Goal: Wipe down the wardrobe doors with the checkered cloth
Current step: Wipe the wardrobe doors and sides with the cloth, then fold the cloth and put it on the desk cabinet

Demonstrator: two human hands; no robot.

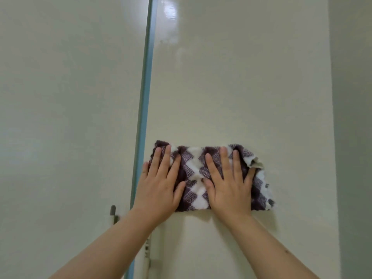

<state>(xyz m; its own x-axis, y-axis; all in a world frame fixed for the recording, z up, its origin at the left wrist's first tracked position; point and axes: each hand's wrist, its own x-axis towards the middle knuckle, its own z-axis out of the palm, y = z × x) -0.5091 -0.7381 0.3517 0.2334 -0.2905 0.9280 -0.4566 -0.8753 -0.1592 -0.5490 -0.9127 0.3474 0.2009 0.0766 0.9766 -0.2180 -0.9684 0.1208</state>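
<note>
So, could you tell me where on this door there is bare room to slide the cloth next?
Free: the right door above the checkered cloth, between the teal strip and the door's right edge. Crowded: the left hand sits against the strip, with a handle just below-left.

Cloth (193, 174) on right door (241, 87) — hands on it, side by side.

Cloth (193, 170) under the fingers (166, 158): dark purple and white checks, set in zigzag rows. Door (241, 77) above them: plain pale cream. Strip (146, 87) left of them: dull blue-green. Handle (113, 213) below and left of them: grey.
</note>
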